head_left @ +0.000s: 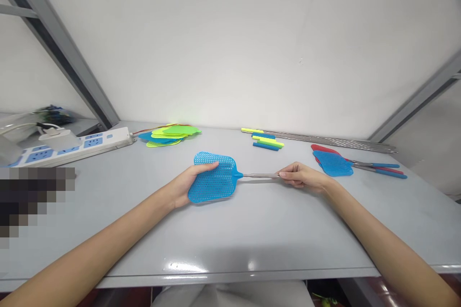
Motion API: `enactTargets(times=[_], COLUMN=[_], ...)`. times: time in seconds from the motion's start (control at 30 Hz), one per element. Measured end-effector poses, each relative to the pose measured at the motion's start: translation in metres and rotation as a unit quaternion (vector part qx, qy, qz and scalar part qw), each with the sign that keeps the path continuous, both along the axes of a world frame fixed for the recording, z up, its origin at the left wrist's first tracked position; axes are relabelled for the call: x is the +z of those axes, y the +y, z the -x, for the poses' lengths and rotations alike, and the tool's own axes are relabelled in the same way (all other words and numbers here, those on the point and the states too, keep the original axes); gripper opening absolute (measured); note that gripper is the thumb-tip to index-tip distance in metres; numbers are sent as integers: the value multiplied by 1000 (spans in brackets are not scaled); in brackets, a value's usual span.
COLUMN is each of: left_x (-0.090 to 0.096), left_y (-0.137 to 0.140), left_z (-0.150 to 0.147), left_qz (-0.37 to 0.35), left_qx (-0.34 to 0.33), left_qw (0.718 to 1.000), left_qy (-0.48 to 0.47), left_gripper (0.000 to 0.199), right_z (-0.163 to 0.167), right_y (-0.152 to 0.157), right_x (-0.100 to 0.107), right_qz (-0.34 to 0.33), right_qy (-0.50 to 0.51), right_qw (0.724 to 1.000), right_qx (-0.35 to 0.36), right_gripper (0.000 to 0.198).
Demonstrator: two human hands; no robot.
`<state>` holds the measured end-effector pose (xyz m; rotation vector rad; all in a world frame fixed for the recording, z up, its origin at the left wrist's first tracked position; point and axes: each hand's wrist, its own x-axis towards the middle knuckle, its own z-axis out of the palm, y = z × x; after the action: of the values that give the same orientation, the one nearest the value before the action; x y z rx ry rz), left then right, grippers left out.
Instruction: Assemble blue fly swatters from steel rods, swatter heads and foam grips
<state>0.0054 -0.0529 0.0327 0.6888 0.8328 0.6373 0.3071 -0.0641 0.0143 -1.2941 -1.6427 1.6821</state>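
A blue fly swatter head [216,183], perforated and flat, is held by its outer end in my left hand [189,182], thumb on top and fingers underneath. From its narrow neck a thin metal rod [261,176] runs right, into the closed fingers of my right hand [302,177]. The rod's far end is hidden in that hand, and no coloured grip shows on it. Both parts are just above or on the grey table [216,240]; I cannot tell which. To the right of my right hand lie fly swatters with handles, a blue one [333,163] over a red one [319,147].
Loose green, yellow and blue swatter heads [169,134] are piled at the back left. Short yellow and blue grip tubes [268,142] lie at the back middle, beside long metal rods [334,141] along the wall. A white power strip [104,141] with a plug [59,139] stands left.
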Motion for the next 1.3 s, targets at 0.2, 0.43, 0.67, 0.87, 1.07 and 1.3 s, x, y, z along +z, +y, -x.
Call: enactTargets(times=[0.2, 0.43, 0.67, 0.87, 1.07, 1.3], left_x=[-3, -6, -4, -4, -5, -2], left_y=[-1, 1, 0, -2, -2, -7], left_z=[0, 1, -1, -3, -2, -6], left_qz=[17, 42, 53, 59, 73, 73], left_qx=[-20, -19, -14, -15, -19, -22], left_qw=[1000, 999, 999, 998, 997, 997], left_qy=[-6, -5, -1, -4, 4, 12], left_gripper=[39, 41, 37, 37, 36, 34], right_z=[-1, 1, 2, 5, 6, 3], right_y=[-2, -5, -6, -7, -9, -12], right_x=[1, 3, 4, 3, 6, 11], right_qz=[-5, -3, -12, -27, -44, -18], right_qy=[-2, -15, -41, -44, -51, -73], right_qw=[1000, 1000, 999, 998, 996, 989], right_qx=[7, 14, 25, 20, 55, 124], right_gripper=[33, 36, 37, 36, 36, 33])
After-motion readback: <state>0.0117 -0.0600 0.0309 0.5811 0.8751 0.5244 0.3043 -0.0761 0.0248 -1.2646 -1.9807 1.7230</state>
